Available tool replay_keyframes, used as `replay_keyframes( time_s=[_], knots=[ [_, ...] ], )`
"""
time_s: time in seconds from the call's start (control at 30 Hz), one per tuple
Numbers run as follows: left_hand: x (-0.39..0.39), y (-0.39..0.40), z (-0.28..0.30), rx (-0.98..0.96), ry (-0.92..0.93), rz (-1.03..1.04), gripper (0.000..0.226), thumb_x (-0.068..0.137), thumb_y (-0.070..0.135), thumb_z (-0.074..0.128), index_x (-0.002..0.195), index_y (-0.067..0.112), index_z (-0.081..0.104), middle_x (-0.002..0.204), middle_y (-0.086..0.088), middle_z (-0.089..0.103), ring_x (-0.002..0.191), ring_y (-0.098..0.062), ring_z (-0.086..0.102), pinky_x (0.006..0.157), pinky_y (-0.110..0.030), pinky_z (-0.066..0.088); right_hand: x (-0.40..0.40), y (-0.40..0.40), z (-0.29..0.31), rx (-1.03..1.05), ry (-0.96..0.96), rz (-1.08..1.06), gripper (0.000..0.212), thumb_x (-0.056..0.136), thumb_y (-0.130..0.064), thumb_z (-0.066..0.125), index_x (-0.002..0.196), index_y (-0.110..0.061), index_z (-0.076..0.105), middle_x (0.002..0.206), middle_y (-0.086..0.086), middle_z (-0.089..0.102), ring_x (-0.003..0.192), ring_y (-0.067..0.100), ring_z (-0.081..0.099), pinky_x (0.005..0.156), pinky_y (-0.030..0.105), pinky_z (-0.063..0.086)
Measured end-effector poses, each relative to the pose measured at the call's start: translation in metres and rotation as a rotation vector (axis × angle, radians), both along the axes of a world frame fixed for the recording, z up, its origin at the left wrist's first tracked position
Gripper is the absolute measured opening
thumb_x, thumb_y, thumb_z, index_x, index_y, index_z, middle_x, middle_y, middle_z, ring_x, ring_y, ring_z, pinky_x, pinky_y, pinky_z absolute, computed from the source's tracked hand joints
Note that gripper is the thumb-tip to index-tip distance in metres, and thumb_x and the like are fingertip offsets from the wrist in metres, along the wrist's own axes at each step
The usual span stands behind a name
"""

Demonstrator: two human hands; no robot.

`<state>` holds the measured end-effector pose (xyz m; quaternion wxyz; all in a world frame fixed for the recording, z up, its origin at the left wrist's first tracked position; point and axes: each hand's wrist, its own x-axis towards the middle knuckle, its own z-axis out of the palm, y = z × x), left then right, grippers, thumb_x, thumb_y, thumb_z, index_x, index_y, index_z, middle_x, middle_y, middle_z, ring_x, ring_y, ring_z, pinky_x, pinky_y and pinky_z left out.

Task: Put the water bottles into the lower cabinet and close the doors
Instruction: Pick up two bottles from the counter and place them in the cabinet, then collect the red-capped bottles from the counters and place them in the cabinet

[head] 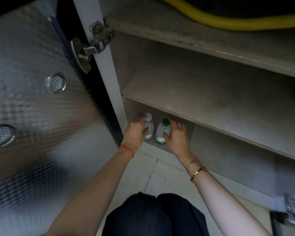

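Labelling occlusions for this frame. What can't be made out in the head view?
- White-capped bottle: body mostly covered by the left hand.
- Green-capped bottle: label print too small to read; right hand covers its side.
- Right door hinge: blurred, cut by the frame edge.
- Yellow hose: cut off at top and right.
- Back of the lowest shelf: in shadow.

Pale tiled floor [162, 174] lies dim below grey shelves [211, 101].

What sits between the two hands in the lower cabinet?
Head view: the white-capped bottle and green-capped bottle, upright side by side, left hand and right hand flanking them.
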<state>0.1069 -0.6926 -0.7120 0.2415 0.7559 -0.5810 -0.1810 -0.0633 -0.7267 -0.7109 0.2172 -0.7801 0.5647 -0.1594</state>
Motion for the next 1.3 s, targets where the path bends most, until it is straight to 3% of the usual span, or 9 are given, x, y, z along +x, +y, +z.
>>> replay_keyframes(
  time_s=[0.1, 0.2, 0.43, 0.5, 0.6, 0.73, 0.83, 1.03, 1.3],
  knots=[
    [-0.002, 0.027, 0.031, 0.041, -0.004, 0.004, 0.046, 0.085, 0.013, 0.064, 0.13, 0.014, 0.056, 0.123, -0.014, 0.062, 0.107, -0.034, 0.062, 0.081, -0.039, 0.054, -0.004, 0.02, 0.034, 0.057, 0.007, 0.012, 0.057, 0.088, -0.018, 0.063, 0.141, -0.012, 0.041, 0.135, 0.009, 0.051, 0.124, 0.03, 0.041, 0.1, 0.035, 0.039],
    [-0.006, 0.058, 0.078, 0.079, 0.007, 0.026, 0.045, 0.083, 0.014, 0.065, 0.128, 0.014, 0.057, 0.122, -0.013, 0.063, 0.109, -0.033, 0.06, 0.086, -0.042, 0.054, -0.008, 0.044, 0.082, 0.099, 0.0, 0.046, 0.054, 0.089, -0.018, 0.062, 0.14, -0.011, 0.044, 0.134, 0.01, 0.053, 0.121, 0.032, 0.043, 0.098, 0.039, 0.043],
    [-0.024, 0.145, 0.236, 0.014, 0.028, 0.119, 0.04, 0.083, 0.014, 0.068, 0.122, 0.013, 0.062, 0.121, -0.01, 0.065, 0.107, -0.03, 0.061, 0.088, -0.034, 0.051, -0.03, 0.106, 0.228, 0.127, -0.005, 0.097, 0.046, 0.087, -0.017, 0.064, 0.131, -0.008, 0.052, 0.13, 0.011, 0.056, 0.119, 0.031, 0.047, 0.102, 0.044, 0.043],
    [-0.03, 0.171, 0.287, 0.0, -0.003, 0.145, 0.038, 0.086, 0.021, 0.067, 0.123, 0.018, 0.061, 0.12, -0.005, 0.064, 0.104, -0.024, 0.061, 0.083, -0.031, 0.048, -0.038, 0.126, 0.275, 0.148, -0.025, 0.106, 0.045, 0.09, -0.021, 0.061, 0.132, -0.011, 0.051, 0.133, 0.008, 0.054, 0.124, 0.028, 0.044, 0.104, 0.043, 0.042],
    [-0.036, 0.208, 0.356, -0.014, -0.103, 0.127, 0.036, 0.089, 0.03, 0.062, 0.124, 0.022, 0.059, 0.124, 0.002, 0.063, 0.111, -0.019, 0.057, 0.09, -0.03, 0.047, -0.05, 0.153, 0.344, 0.154, -0.013, 0.137, 0.046, 0.093, -0.025, 0.058, 0.136, -0.015, 0.048, 0.138, 0.004, 0.051, 0.129, 0.021, 0.039, 0.105, 0.035, 0.038],
    [-0.043, 0.252, 0.444, -0.055, -0.118, 0.165, 0.036, 0.089, 0.025, 0.061, 0.124, 0.018, 0.061, 0.125, 0.0, 0.064, 0.115, -0.021, 0.057, 0.098, -0.034, 0.048, -0.063, 0.181, 0.431, 0.128, -0.008, 0.166, 0.046, 0.093, -0.027, 0.057, 0.137, -0.018, 0.047, 0.14, 0.0, 0.049, 0.131, 0.016, 0.038, 0.101, 0.024, 0.033],
    [-0.048, 0.282, 0.502, -0.087, -0.145, 0.202, 0.038, 0.086, 0.021, 0.064, 0.124, 0.016, 0.062, 0.125, -0.003, 0.065, 0.117, -0.023, 0.058, 0.099, -0.039, 0.05, -0.07, 0.197, 0.488, 0.059, -0.019, 0.207, 0.045, 0.093, -0.027, 0.058, 0.136, -0.019, 0.048, 0.138, -0.001, 0.052, 0.13, 0.015, 0.04, 0.105, 0.028, 0.035],
    [-0.045, 0.337, 0.579, -0.162, -0.139, 0.329, 0.04, 0.082, 0.016, 0.069, 0.122, 0.02, 0.062, 0.124, 0.003, 0.065, 0.116, -0.018, 0.058, 0.1, -0.035, 0.047, -0.07, 0.223, 0.568, -0.03, -0.064, 0.281, 0.047, 0.092, -0.026, 0.06, 0.136, -0.018, 0.048, 0.136, -0.001, 0.053, 0.129, 0.013, 0.04, 0.105, 0.024, 0.033],
    [-0.017, 0.386, 0.631, -0.198, -0.14, 0.452, 0.041, 0.084, 0.017, 0.07, 0.124, 0.016, 0.062, 0.123, 0.001, 0.065, 0.116, -0.019, 0.057, 0.099, -0.036, 0.049, -0.037, 0.247, 0.623, -0.103, -0.099, 0.354, 0.047, 0.091, -0.024, 0.061, 0.135, -0.016, 0.05, 0.134, 0.0, 0.055, 0.126, 0.015, 0.042, 0.104, 0.023, 0.035]
  ],
)
